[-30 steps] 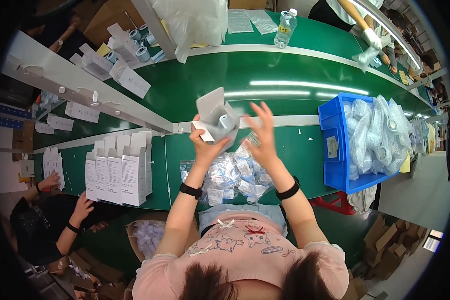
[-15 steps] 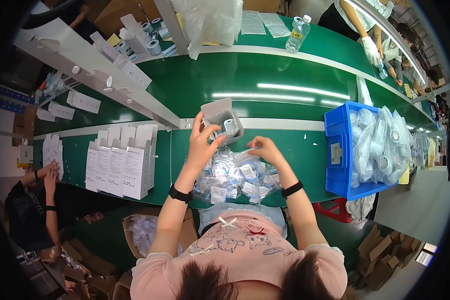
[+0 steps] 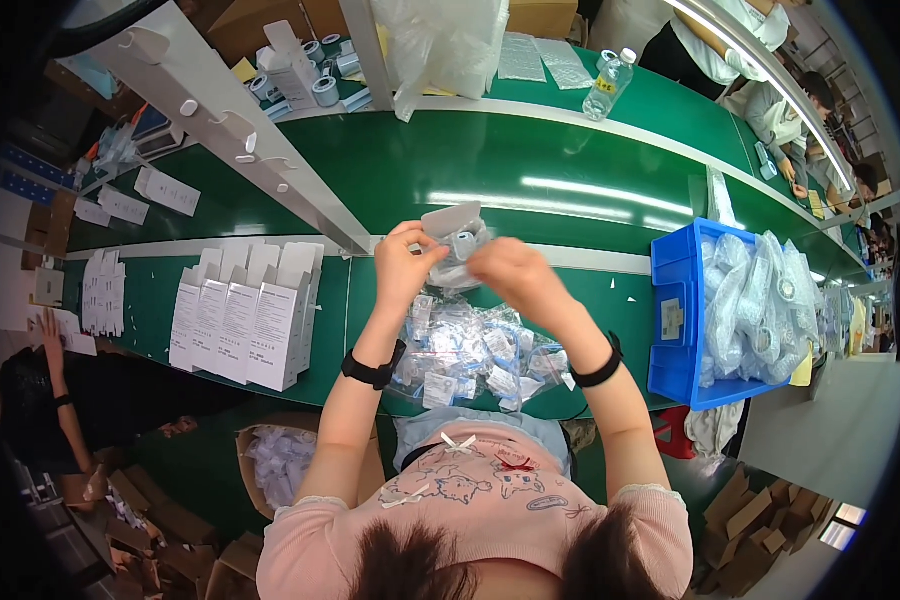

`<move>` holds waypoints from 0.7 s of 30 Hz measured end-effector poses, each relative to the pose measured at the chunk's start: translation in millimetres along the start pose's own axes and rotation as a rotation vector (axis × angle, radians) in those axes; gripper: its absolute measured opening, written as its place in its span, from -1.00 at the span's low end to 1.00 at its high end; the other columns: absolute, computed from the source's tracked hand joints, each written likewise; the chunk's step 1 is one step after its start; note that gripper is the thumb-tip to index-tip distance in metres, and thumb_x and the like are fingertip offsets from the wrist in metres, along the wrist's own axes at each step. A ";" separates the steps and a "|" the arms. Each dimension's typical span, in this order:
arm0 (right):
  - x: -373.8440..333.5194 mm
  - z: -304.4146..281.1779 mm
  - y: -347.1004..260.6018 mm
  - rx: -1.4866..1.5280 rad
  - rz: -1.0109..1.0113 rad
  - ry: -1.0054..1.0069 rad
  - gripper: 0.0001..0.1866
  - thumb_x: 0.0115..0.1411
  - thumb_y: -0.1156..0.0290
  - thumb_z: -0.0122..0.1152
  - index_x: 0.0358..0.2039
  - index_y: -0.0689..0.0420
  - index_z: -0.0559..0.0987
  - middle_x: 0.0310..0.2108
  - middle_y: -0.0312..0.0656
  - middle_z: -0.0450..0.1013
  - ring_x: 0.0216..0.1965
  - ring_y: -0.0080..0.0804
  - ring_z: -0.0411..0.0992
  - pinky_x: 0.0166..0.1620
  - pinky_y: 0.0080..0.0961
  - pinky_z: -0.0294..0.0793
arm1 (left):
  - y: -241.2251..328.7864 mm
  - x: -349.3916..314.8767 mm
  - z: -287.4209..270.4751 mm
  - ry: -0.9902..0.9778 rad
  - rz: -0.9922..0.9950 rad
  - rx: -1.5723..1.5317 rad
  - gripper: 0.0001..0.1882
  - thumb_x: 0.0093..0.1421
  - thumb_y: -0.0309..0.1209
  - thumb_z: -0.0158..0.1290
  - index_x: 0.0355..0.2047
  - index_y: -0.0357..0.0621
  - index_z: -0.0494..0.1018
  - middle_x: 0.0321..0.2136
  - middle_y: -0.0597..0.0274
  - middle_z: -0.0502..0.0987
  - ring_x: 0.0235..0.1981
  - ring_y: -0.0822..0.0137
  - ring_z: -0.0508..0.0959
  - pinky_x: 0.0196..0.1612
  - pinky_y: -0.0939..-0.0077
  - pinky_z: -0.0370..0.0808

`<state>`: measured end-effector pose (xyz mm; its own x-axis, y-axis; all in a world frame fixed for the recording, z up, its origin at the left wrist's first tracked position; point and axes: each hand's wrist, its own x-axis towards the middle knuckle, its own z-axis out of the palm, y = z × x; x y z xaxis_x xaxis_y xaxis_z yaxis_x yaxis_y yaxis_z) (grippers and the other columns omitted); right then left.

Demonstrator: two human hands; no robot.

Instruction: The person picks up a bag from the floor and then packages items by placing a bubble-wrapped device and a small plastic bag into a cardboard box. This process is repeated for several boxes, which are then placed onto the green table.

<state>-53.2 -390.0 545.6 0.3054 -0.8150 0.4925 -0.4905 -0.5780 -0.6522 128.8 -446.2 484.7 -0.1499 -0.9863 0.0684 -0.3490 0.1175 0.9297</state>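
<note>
My left hand (image 3: 407, 262) pinches almost closed at nine o'clock on the open white carton (image 3: 456, 272), my blurred right hand (image 3: 518, 278) curls at three — what either grips I can't tell — and pressing the pale device (image 3: 463, 243) inside crookedly could tip everything onto the clear plastic pouches (image 3: 470, 350) at six.

A capped clear bottle (image 3: 608, 90) stands near 2 flat translucent sheets (image 3: 562, 65).
</note>
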 end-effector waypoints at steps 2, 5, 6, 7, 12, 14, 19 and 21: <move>11.8 15.0 10.0 -0.223 -0.201 -0.088 -0.83 -0.21 0.59 0.12 -0.50 0.21 0.45 -0.39 -0.19 0.41 -0.34 -0.24 0.40 -0.27 -0.43 0.39 | -4.1 0.8 -2.5 0.010 0.032 -0.027 -0.84 -0.27 -0.49 0.21 -0.66 -0.28 0.46 -0.40 0.17 0.49 -0.50 0.32 0.48 -0.44 0.55 0.37; 13.4 18.3 13.1 -0.386 -0.309 -0.139 -0.83 -0.25 0.54 0.11 -0.52 0.20 0.43 -0.39 -0.20 0.39 -0.33 -0.26 0.38 -0.27 -0.43 0.38 | -5.4 -1.7 -1.1 0.034 0.049 -0.020 -0.84 -0.26 -0.49 0.21 -0.66 -0.27 0.46 -0.39 0.18 0.49 -0.49 0.34 0.48 -0.45 0.57 0.36; 11.3 14.6 12.8 -0.447 -0.306 -0.142 -0.83 -0.25 0.52 0.09 -0.53 0.19 0.42 -0.38 -0.21 0.38 -0.32 -0.29 0.37 -0.27 -0.44 0.38 | -5.5 -2.7 0.3 0.040 0.060 -0.018 -0.84 -0.26 -0.49 0.21 -0.66 -0.26 0.45 -0.39 0.18 0.49 -0.49 0.35 0.48 -0.46 0.58 0.36; 10.1 11.9 11.8 -0.508 -0.302 -0.144 -0.84 -0.25 0.50 0.08 -0.54 0.19 0.41 -0.38 -0.22 0.37 -0.31 -0.33 0.37 -0.27 -0.46 0.37 | -2.9 -3.9 -0.1 0.047 0.057 -0.015 -0.84 -0.26 -0.49 0.21 -0.66 -0.26 0.45 -0.39 0.18 0.49 -0.49 0.35 0.48 -0.46 0.58 0.36; 9.8 -5.7 6.4 -0.446 -0.249 -0.025 -0.86 -0.23 0.46 0.07 -0.56 0.16 0.39 -0.38 -0.23 0.35 -0.27 -0.37 0.34 -0.26 -0.47 0.36 | 4.5 -4.6 0.8 0.036 0.010 -0.042 -0.88 -0.19 -0.54 0.18 -0.64 -0.30 0.45 -0.41 0.30 0.41 -0.43 0.46 0.45 -0.46 0.62 0.36; 12.9 -1.7 3.4 -0.463 -0.414 -0.180 -0.86 -0.24 0.48 0.07 -0.56 0.15 0.39 -0.36 -0.24 0.35 -0.27 -0.38 0.35 -0.28 -0.49 0.37 | 1.7 -3.3 0.6 0.019 0.013 -0.086 -0.89 -0.19 -0.53 0.18 -0.63 -0.28 0.46 -0.38 0.30 0.41 -0.41 0.46 0.45 -0.46 0.62 0.36; 7.4 34.0 22.0 -0.433 -0.441 -0.528 -0.83 -0.24 0.48 0.10 -0.51 0.12 0.44 -0.33 -0.27 0.36 -0.26 -0.39 0.35 -0.17 -0.42 0.36 | -0.9 -2.6 6.1 -0.001 -0.024 -0.079 -0.89 -0.18 -0.53 0.18 -0.61 -0.27 0.47 -0.36 0.29 0.42 -0.37 0.48 0.45 -0.43 0.63 0.37; 6.1 32.0 17.8 -0.436 -0.449 -0.419 -0.81 -0.23 0.46 0.12 -0.49 0.12 0.46 -0.32 -0.28 0.36 -0.24 -0.39 0.35 -0.11 -0.36 0.32 | -4.8 -4.1 6.8 0.030 -0.021 -0.153 -0.88 -0.19 -0.50 0.19 -0.62 -0.25 0.47 -0.33 0.22 0.46 -0.39 0.44 0.48 -0.46 0.62 0.36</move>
<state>-34.0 -406.6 518.5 0.7946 -0.5033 0.3397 -0.4976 -0.8603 -0.1107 124.7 -441.9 477.5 -0.1153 -0.9917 0.0570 -0.2068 0.0801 0.9751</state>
